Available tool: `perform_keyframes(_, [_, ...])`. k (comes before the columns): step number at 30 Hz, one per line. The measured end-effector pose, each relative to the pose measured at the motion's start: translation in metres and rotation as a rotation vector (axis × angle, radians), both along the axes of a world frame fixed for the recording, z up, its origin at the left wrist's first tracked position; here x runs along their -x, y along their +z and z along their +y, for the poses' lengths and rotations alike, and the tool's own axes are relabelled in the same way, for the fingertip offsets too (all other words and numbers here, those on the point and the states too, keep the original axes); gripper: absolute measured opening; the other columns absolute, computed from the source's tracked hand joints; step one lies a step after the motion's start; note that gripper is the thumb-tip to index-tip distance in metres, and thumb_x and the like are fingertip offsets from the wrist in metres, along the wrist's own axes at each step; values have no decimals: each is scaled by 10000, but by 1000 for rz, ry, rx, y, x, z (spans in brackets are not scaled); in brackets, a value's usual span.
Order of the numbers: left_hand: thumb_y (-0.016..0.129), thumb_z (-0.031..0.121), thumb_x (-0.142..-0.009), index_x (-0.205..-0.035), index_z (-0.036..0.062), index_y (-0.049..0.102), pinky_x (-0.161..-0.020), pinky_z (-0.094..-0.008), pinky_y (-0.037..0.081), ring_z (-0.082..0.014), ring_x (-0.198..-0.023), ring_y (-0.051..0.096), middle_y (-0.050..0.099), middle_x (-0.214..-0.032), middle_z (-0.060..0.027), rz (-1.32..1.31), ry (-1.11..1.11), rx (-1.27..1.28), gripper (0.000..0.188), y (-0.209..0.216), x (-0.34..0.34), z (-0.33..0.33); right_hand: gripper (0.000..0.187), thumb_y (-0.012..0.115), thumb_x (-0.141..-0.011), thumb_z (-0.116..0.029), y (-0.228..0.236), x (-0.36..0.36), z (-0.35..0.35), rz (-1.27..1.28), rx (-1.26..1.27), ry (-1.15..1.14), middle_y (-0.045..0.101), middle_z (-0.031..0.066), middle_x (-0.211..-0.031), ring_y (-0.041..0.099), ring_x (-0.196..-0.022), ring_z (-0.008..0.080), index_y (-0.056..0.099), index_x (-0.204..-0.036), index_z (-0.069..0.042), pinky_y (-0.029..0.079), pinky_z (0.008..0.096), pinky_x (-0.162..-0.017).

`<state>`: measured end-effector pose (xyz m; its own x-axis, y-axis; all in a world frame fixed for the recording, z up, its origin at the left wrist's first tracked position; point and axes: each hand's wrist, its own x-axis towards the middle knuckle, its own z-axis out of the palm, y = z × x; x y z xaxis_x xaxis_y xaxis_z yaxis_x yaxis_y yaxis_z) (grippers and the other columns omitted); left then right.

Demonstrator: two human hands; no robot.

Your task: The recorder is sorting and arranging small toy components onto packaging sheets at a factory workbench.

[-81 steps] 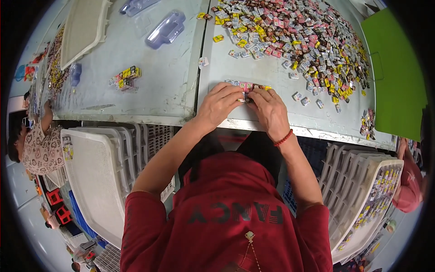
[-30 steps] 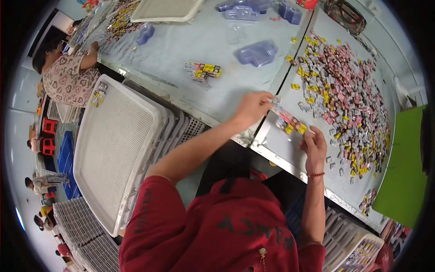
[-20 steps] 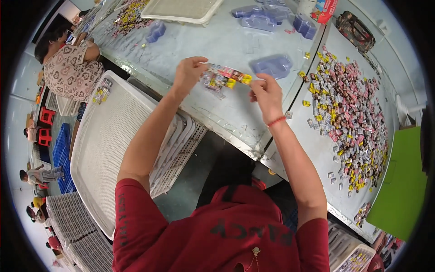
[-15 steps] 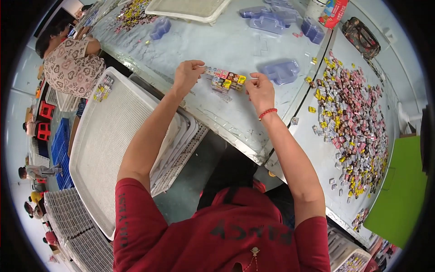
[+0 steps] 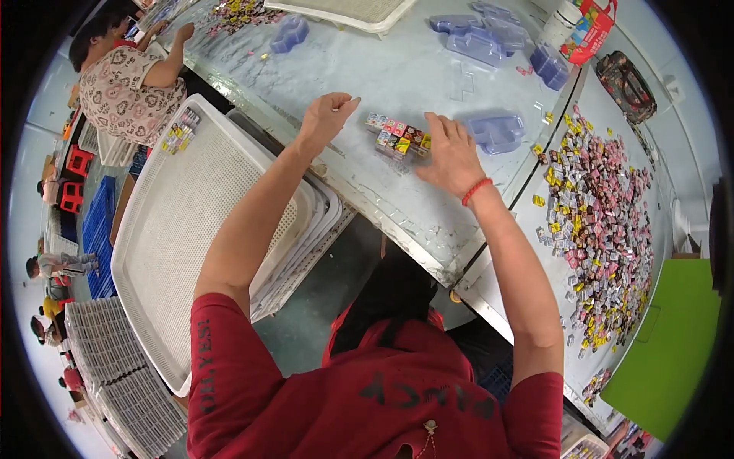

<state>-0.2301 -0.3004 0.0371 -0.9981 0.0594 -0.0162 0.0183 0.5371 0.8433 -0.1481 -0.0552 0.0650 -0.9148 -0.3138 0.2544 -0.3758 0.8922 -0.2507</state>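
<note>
Left hand [image 5: 327, 124] has backed off the blocks [image 5: 397, 138], loosely open, empty; right hand [image 5: 455, 157] spread open by their end, can't tell if touching

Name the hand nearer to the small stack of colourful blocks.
Right. The right hand is at the right end of the stack, touching or nearly so; the left hand is off the left end, clearly apart.

Bright, even light lies over the pale blue-grey desk [image 5: 344, 73], and the dark green floor [image 5: 306, 356] below its front edge is dim; a moulded translucent blue plastic tray [image 5: 495, 133] carries soft glints. Fisheye distortion bends the desk's right edge toward a black rim
</note>
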Motion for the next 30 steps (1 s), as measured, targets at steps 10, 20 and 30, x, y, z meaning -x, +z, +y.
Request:
perform_keyframes(10, [662,457,-823,-1121,-156,560,-684,-314,558,-229,-876,649,630,-991,-182,-445,-29,-307,690,-9,6,23,877,740,-623,-101,-13,37,-22,-503,-101,-26,522,254,-1227,502,-1156,419,290,-1369,-4,457,459,-956])
perform_keyframes(20, [787,435,-729,-1192,-114,520,-692,-301,535,-191,-807,630,626,-975,-148,-425,44,-179,767,-15,11,45,867,748,-636,-130,-29,42,-14,-496,-49,-32,513,265,-1246,498,-1159,429,314,-1377,-12,452,447,-970])
perform_keyframes(30, [826,403,-688,-1137,-9,583,-814,-332,497,-199,-905,605,627,-1006,-101,-604,68,-524,656,-5,-3,51,776,750,-646,-124,-37,40,-6,-460,122,-47,518,237,-1223,497,-1128,442,362,-1314,-53,454,471,-947])
